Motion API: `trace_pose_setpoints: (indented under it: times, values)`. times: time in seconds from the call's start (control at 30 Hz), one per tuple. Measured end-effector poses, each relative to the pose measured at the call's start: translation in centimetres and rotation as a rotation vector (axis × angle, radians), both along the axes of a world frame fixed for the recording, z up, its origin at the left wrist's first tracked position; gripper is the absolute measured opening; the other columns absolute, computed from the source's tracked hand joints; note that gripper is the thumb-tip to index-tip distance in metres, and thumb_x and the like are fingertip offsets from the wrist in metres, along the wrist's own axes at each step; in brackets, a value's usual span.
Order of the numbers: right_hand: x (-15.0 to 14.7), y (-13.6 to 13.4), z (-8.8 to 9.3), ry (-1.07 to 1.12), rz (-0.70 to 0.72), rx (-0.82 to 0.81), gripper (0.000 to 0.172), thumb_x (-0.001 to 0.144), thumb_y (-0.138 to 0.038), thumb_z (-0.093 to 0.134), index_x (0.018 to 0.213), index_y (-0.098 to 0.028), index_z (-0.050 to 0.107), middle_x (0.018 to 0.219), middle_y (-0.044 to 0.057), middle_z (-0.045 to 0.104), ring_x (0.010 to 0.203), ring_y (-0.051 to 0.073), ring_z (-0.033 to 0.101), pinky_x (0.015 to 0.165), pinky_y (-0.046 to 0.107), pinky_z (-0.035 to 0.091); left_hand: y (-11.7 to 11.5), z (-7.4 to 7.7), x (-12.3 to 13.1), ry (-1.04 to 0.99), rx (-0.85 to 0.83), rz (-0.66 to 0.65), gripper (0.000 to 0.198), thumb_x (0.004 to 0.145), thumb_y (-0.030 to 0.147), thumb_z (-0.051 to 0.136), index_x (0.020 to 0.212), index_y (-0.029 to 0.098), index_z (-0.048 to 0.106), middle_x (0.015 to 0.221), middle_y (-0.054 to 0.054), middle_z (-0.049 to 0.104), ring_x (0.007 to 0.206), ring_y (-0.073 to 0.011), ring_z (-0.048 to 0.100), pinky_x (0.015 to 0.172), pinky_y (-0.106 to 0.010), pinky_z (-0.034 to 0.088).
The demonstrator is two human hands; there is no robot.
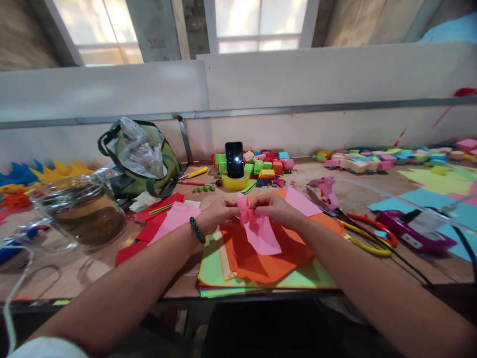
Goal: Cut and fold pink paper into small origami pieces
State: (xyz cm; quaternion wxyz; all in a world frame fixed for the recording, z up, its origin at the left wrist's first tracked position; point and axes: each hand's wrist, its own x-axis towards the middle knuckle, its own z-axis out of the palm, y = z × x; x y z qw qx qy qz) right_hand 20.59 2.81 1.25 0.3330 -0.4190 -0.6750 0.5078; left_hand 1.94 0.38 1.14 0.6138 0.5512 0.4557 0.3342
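Both of my hands pinch one pink paper (263, 233), which is gathered and creased at its upper part and flares out flat at the bottom. My left hand (219, 213), with a dark green bead bracelet (197, 230) on its wrist, grips the paper's left side. From the right, the fingers of my right hand (274, 206) are closed on its upper folds. Beneath the hands lie orange sheets (268, 266) on top of a stack of light green paper (212, 268). The fingertips partly hide the folds.
A phone (234, 160) stands in a yellow tape roll (235, 181) before several folded paper blocks (263, 166). On the left are a lidded glass jar (85, 214) and a green bag (164, 159). A pink glue gun (328, 191), scissors (368, 244) and a purple tool (415, 231) lie right.
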Motion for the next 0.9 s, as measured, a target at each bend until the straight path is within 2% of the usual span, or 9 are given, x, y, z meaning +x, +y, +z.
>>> trace_pose_setpoints:
  times: [0.13,0.27,0.37,0.57,0.9]
  values:
    - [0.14,-0.25,0.41,-0.054,0.013,-0.036,0.006,0.056,-0.02,0.064,0.059,-0.014,0.066,0.053,-0.002,0.058,0.05,0.008,0.046,0.049,0.022,0.033,0.15,-0.24,-0.03,0.015,0.007,0.034,0.02,0.06,0.028,0.072,0.068,0.011,0.064,0.063,0.0,0.059,0.048,-0.0038,0.048,0.044,-0.014,0.035]
    - [0.18,-0.34,0.6,-0.094,0.02,-0.082,0.008,0.057,-0.019,0.062,0.061,-0.014,0.067,0.052,-0.002,0.057,0.047,0.007,0.042,0.044,0.021,0.028,0.0,0.06,0.1,0.074,0.013,0.086,0.027,0.063,0.037,0.071,0.066,0.012,0.062,0.058,0.0,0.058,0.049,-0.0072,0.052,0.045,-0.016,0.04]
    - [0.12,-0.34,0.59,-0.1,0.017,-0.102,0.011,0.054,-0.015,0.056,0.061,-0.015,0.064,0.053,-0.003,0.056,0.047,0.007,0.042,0.044,0.02,0.029,-0.28,0.44,0.28,0.153,0.059,0.104,0.021,0.061,0.031,0.072,0.063,0.012,0.062,0.055,-0.001,0.059,0.05,-0.0094,0.054,0.045,-0.017,0.041]
    - [0.03,-0.4,0.51,-0.117,0.006,-0.155,0.009,0.052,-0.015,0.055,0.059,-0.016,0.06,0.053,-0.004,0.052,0.046,0.006,0.04,0.042,0.019,0.027,-0.47,0.47,0.53,0.138,0.101,0.119,0.005,0.062,0.014,0.062,0.059,0.011,0.063,0.052,0.0,0.06,0.048,-0.0077,0.053,0.044,-0.015,0.039]
    - [0.22,0.0,-0.04,-0.113,0.004,-0.238,0.011,0.051,-0.02,0.059,0.062,-0.017,0.057,0.05,-0.006,0.049,0.041,0.005,0.037,0.04,0.019,0.025,-0.32,0.11,0.4,0.142,0.178,0.135,0.008,0.061,0.011,0.06,0.052,0.012,0.06,0.048,0.002,0.055,0.045,-0.0069,0.049,0.042,-0.015,0.036]
